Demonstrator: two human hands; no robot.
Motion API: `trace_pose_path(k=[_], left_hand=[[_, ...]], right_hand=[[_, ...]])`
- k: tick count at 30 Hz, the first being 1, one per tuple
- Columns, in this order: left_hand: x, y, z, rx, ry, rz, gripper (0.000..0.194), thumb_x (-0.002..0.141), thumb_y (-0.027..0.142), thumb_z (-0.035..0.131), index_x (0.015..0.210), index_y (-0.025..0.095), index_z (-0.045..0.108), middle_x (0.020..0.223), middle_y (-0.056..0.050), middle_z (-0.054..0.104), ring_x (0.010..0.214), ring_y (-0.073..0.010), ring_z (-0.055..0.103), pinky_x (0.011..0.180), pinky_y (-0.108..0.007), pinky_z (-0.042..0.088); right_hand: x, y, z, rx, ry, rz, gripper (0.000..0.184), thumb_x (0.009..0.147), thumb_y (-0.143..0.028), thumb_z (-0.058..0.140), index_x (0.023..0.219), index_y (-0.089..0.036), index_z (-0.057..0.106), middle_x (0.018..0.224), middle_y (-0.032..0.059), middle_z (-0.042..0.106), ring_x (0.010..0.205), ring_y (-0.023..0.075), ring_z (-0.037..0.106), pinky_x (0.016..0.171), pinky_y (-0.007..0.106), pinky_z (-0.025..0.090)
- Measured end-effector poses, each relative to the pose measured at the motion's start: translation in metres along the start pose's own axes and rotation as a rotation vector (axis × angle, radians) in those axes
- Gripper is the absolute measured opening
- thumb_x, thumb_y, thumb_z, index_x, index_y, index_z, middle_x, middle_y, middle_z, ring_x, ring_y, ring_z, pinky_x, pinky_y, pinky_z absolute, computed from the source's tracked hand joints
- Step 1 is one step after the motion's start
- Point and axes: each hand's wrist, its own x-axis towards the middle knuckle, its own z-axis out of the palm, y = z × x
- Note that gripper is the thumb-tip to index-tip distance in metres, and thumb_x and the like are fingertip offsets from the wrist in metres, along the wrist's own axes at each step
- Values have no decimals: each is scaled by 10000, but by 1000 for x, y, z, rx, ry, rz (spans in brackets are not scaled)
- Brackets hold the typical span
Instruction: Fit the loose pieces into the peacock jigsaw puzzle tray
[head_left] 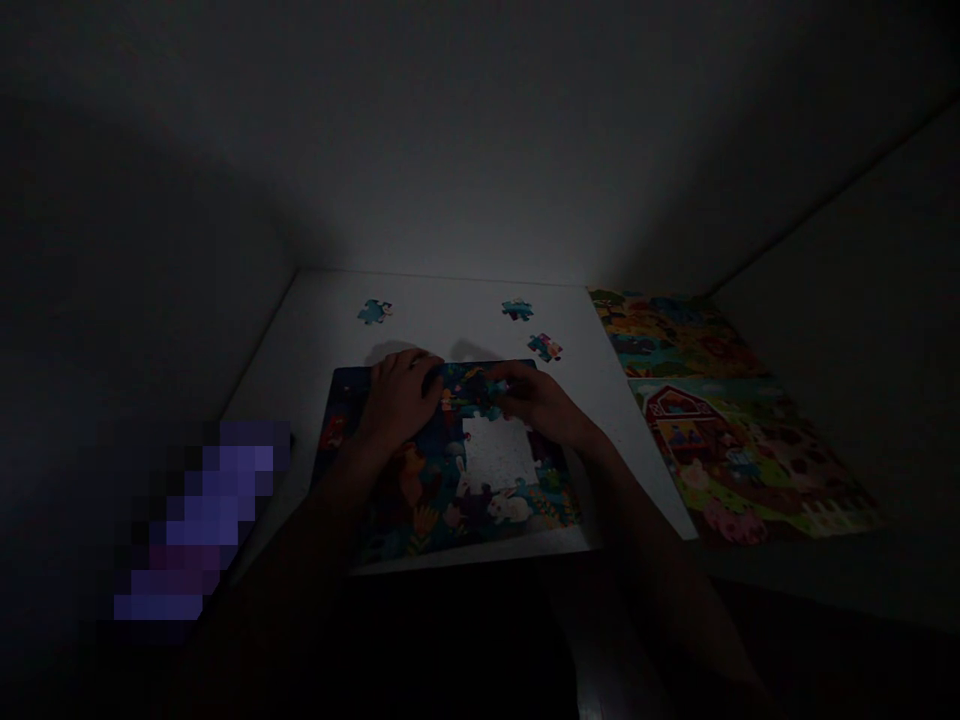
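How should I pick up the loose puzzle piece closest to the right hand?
Probably pinch that loose piece by two opposite edges, coming straight down from above. It lies flat on the white table, apart from the other pieces, so nothing blocks its sides. The right hand is nearest, resting on the puzzle.

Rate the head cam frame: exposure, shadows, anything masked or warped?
Head view: heavily underexposed, with light only on the white table and puzzle. The left hand and right hand cast soft shadows toward the far edge, while the forearms fade into black. The farm puzzle at right is dim but readable. A pixelated block masks the lower left. No glare; the edges vignette.
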Motion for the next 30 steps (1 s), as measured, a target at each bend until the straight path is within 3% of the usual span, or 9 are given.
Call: trace_pose_path(k=[6,12,17,30], left_hand=[[-2,1,1,-91,16,150,286,924,232,494,1174,213,633,1212,-82,636,1174,-263,539,1038,-448,400],[-4,3,6,-195,-15,310,228,903,193,511,1069,208,666,1096,-58,679,1078,-232,597,987,-426,455],[-4,3,9,-215,-38,318,249,869,160,537,1080,203,662,1113,-53,684,1088,-231,605,992,-431,448],[-8,4,10,-112,-24,271,268,889,241,573,1134,192,669,1214,-90,621,1174,-272,530,1017,-453,407]], right_hand=[[-1,0,0,-51,-61,8,191,804,-230,648,992,-192,644,961,30,661,888,167,615,835,330,506],[-4,-5,2,-66,-178,60,157,813,-220,629,968,-202,645,952,20,656,864,157,605,805,311,491],[-5,-3,5,-113,-227,85,173,801,-199,611,972,-205,632,916,7,638,826,150,593,763,297,478],[-6,-7,10,-337,-185,83,194,858,-236,572,1038,-212,638,922,10,658,807,155,597,726,294,464]])
